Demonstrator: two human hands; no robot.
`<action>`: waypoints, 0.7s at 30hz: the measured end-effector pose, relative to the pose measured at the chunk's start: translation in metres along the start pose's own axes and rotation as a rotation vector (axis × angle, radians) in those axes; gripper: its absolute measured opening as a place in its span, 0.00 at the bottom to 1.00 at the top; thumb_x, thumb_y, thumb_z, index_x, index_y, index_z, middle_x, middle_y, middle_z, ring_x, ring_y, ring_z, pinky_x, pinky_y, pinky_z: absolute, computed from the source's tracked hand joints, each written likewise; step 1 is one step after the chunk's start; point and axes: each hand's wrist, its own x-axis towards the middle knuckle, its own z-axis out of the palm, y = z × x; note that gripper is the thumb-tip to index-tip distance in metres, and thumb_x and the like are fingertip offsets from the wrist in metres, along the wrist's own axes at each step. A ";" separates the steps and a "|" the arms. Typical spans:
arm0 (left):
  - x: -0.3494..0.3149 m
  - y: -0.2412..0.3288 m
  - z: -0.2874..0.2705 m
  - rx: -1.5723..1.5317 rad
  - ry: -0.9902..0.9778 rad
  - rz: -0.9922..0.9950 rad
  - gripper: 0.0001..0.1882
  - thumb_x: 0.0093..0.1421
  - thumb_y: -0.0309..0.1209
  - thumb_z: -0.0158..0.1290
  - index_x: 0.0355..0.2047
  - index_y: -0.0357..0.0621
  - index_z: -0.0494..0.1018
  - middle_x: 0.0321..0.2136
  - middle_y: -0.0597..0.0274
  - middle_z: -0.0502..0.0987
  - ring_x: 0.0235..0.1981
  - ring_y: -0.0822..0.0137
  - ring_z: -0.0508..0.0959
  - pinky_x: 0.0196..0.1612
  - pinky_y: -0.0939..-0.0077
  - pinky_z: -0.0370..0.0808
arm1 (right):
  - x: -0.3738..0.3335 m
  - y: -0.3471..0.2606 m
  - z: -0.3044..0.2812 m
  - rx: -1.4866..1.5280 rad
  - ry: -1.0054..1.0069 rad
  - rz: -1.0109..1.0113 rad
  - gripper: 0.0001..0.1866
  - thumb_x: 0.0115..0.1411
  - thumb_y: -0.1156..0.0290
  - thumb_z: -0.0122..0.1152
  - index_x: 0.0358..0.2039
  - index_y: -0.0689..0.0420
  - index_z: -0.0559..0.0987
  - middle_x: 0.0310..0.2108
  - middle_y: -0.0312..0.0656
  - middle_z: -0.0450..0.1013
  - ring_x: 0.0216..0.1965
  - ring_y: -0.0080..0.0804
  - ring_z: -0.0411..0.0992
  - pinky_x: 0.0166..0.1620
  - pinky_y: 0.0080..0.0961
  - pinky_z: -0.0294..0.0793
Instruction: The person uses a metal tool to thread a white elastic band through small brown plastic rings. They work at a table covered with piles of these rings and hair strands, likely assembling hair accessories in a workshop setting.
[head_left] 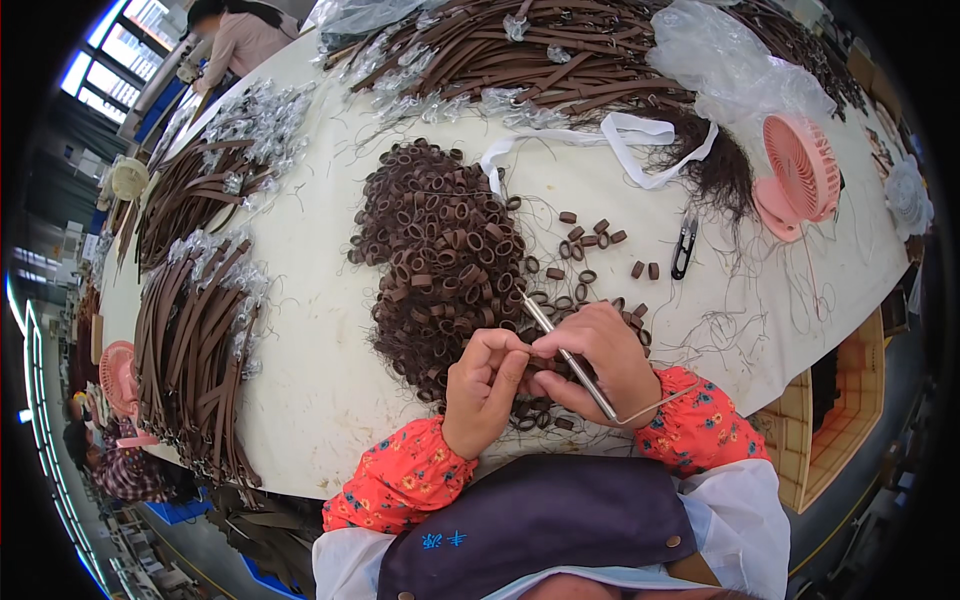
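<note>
My right hand (606,352) is closed around a slim silver pen-shaped tool (541,318) with a narrow tip. A beige cord (652,407) runs from the tool's rear end past my right wrist. My left hand (482,390) is closed in a pinch, its fingertips meeting those of the right hand. Whatever sits between the fingertips is mostly hidden, perhaps a small brown piece. Just beyond the hands rises a large heap of small brown strap loops (440,265), with thread ends tangled among them. Several loose loops (586,240) lie to its right.
Bundles of brown straps (195,370) with clear-wrapped buckles lie at left; more straps (560,75) lie at the back. Black thread snips (685,247), a white ribbon (635,150) and a pink fan (800,170) are at right. A person (235,45) works at far left.
</note>
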 end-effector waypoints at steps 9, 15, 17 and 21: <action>0.001 0.000 0.002 -0.275 -0.078 -0.080 0.11 0.69 0.26 0.45 0.49 0.36 0.64 0.31 0.58 0.78 0.28 0.74 0.78 0.28 0.85 0.73 | -0.014 -0.003 0.007 0.457 0.132 0.442 0.18 0.54 0.81 0.64 0.45 0.59 0.73 0.31 0.38 0.73 0.34 0.24 0.74 0.37 0.21 0.74; -0.002 -0.005 0.004 -0.105 0.029 -0.045 0.08 0.65 0.24 0.51 0.44 0.37 0.70 0.24 0.70 0.75 0.22 0.84 0.69 0.26 0.90 0.66 | -0.010 -0.007 0.006 0.784 0.095 0.607 0.19 0.59 0.78 0.62 0.50 0.58 0.70 0.38 0.36 0.72 0.35 0.18 0.71 0.41 0.17 0.73; -0.003 -0.002 0.002 -0.083 0.039 -0.065 0.07 0.65 0.24 0.53 0.42 0.36 0.72 0.25 0.72 0.75 0.23 0.86 0.68 0.26 0.91 0.64 | -0.010 -0.006 0.006 0.794 0.079 0.617 0.18 0.60 0.77 0.61 0.50 0.58 0.70 0.38 0.37 0.72 0.35 0.18 0.71 0.41 0.17 0.72; -0.002 0.001 -0.001 -0.028 0.091 -0.070 0.06 0.65 0.25 0.53 0.40 0.35 0.73 0.26 0.73 0.76 0.24 0.88 0.66 0.27 0.93 0.61 | -0.009 -0.006 0.002 0.673 0.097 0.593 0.13 0.63 0.73 0.57 0.48 0.59 0.71 0.36 0.38 0.74 0.35 0.19 0.72 0.43 0.18 0.72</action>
